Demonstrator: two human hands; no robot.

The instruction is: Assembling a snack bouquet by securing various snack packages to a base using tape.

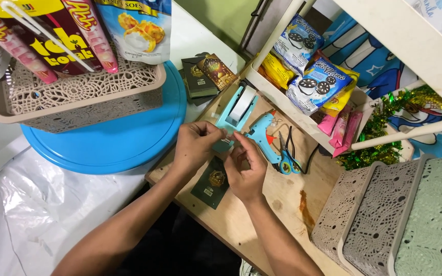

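While my left hand [196, 145] and right hand [245, 168] pinch a tape strip [227, 139] taut beside the dispenser [237, 110] mid-desk, fingers closed on it, the dark card [212, 183] below lies untaped.

From your hands [226, 153], the tape dispenser [239, 110] lies at twelve o'clock, glue gun [264, 138] at two, card [211, 183] underneath on the desk [292, 199].

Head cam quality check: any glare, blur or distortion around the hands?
Head view: even, soft light, weak shadows; left hand and right hand slightly soft, so whatever the fingers pinch is unclear; glare on the white plastic sheet; wide-angle bending at the shelf rail.
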